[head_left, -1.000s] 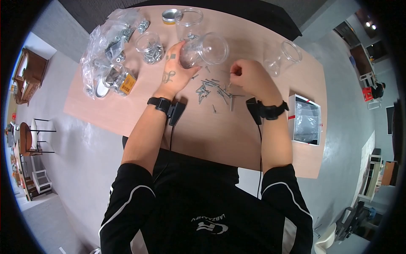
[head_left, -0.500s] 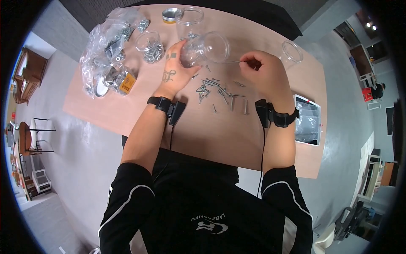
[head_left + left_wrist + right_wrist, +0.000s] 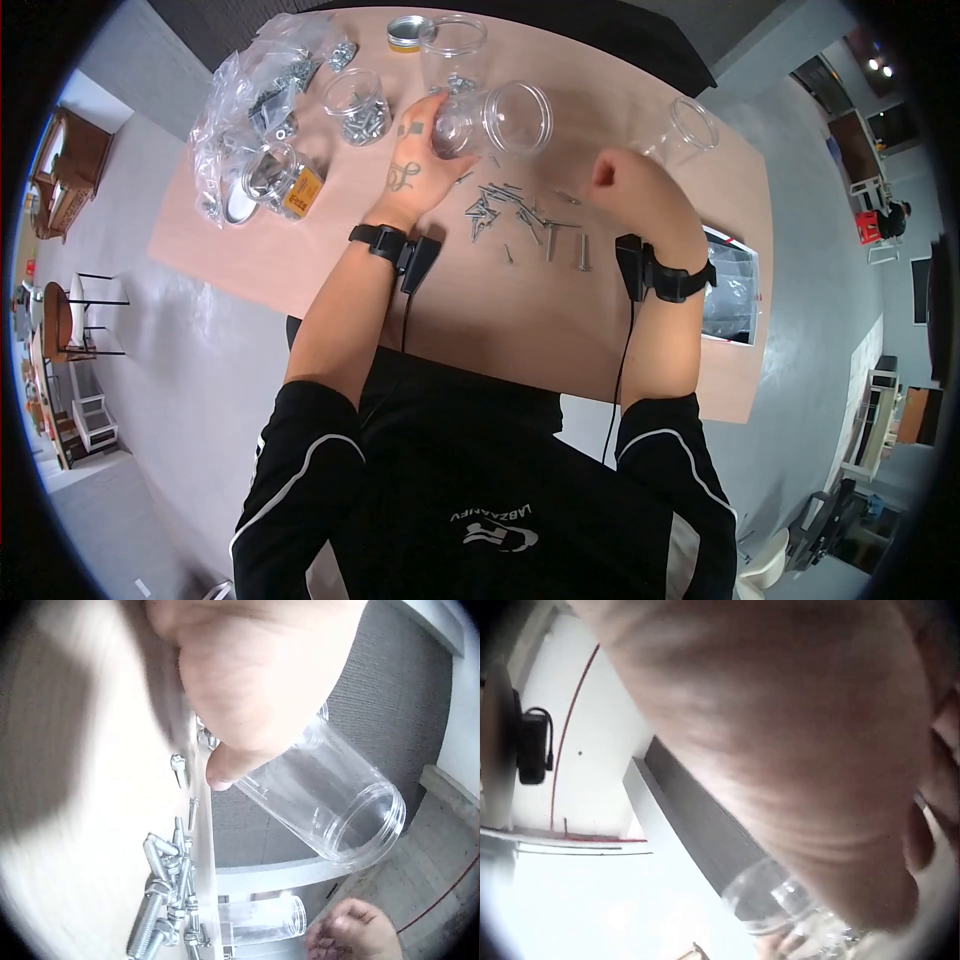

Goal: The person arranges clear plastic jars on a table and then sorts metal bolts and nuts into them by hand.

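A clear plastic jar [image 3: 518, 118] is tipped on its side in my left hand [image 3: 418, 160], its open mouth toward the right. My left fingers and thumb curl round its base end. To the right of the mouth, my right hand [image 3: 645, 195] has its fingers curled in. A sliver of a metal bolt [image 3: 921, 801] shows between those fingers in the right wrist view; the rest is hidden. Loose bolts [image 3: 490, 208] lie in a pile below the jar, and the left wrist view shows them close up. A longer bolt [image 3: 584, 253] lies right of the pile.
Behind the held jar stands a clear jar [image 3: 453, 60] with some hardware inside. Farther left are a jar of bolts [image 3: 362, 118], a labelled jar [image 3: 285, 182], plastic bags [image 3: 270, 80] and a lid [image 3: 405, 35]. Another jar [image 3: 690, 130] and a white box [image 3: 733, 285] are at right.
My right hand rose from beside the bolt pile toward the jar's mouth with a thin bolt, then drew back rightward. My left hand keeps its hold; the jar's mouth has shifted slightly right.
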